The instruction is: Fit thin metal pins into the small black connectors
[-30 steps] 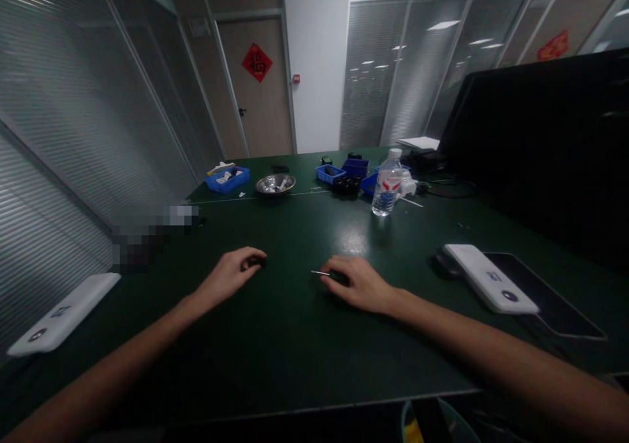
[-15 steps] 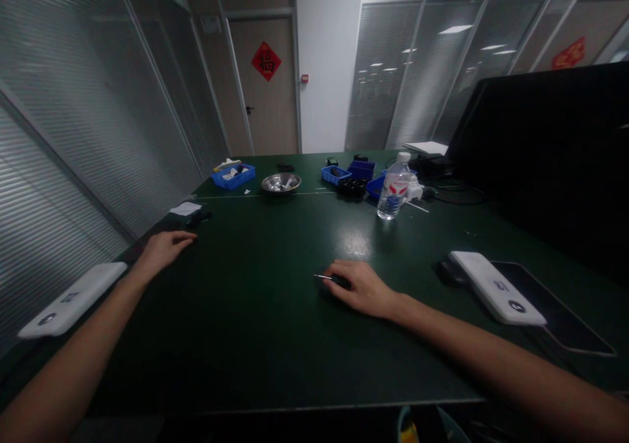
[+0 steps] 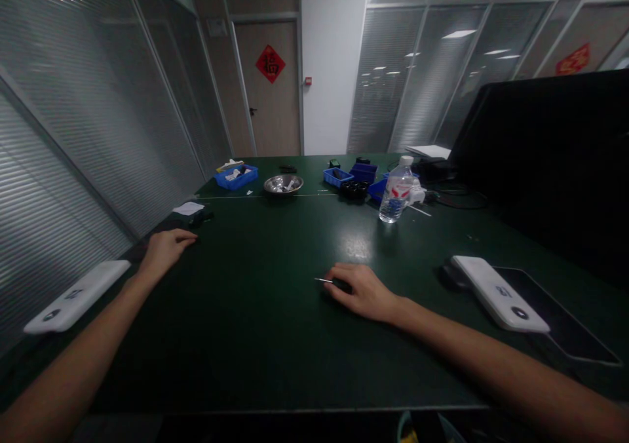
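My right hand (image 3: 361, 291) rests on the dark green table (image 3: 255, 338), its fingers curled round a small screwdriver. The thin metal shaft of the screwdriver (image 3: 322, 280) points left from the fingertips; most of its dark handle is hidden in the grip. Over on the left side, my left hand (image 3: 168, 250) lies on the table with its fingers loosely stretched out to the right. Nothing shows in it, so it looks open. Just beyond it are a small black object (image 3: 201, 217) and a white paper (image 3: 189, 208).
White numbered devices lie at left (image 3: 78, 297) and right (image 3: 498, 292), the right one partly over a dark pad (image 3: 565, 318). A water bottle (image 3: 396, 194) stands right of centre. Farther back are a metal bowl (image 3: 275, 192), blue trays (image 3: 237, 178) and a large black monitor (image 3: 545, 161).
The view has shifted slightly, so everything sits a little lower and farther right. Both hands stay in place on the table; the right keeps its hold on the screwdriver.
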Demonstrator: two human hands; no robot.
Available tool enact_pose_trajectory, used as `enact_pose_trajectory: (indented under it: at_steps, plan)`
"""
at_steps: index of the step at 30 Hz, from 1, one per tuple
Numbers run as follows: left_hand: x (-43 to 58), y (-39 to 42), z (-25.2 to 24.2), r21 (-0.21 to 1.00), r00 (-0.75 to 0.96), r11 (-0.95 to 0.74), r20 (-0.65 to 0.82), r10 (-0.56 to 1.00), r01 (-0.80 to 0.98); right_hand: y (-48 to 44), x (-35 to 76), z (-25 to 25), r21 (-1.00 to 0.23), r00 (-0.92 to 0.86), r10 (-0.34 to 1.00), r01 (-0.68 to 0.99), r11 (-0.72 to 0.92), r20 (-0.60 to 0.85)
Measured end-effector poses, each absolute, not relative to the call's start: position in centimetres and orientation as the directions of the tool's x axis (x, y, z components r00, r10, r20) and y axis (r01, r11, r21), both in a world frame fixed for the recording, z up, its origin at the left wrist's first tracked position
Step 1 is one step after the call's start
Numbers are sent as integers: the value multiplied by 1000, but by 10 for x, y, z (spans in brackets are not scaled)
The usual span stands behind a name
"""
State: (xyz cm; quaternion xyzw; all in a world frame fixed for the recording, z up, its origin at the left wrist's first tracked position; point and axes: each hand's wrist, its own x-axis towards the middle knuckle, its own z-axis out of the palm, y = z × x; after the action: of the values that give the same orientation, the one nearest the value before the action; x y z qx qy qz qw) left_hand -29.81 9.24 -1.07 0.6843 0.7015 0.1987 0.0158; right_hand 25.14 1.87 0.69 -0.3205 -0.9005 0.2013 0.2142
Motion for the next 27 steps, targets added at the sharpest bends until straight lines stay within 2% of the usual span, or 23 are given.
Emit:
enact_pose_trajectory:
  at_steps: [10,27]
  plan:
    - [-283,90,-5,181,50,-102,274,961,978,19,250,7,-493,-709,659,493,717,251]
    - [-263,80,3,0,94,-96,241,966,995,19,250,6,-485,-714,656,497,720,243]
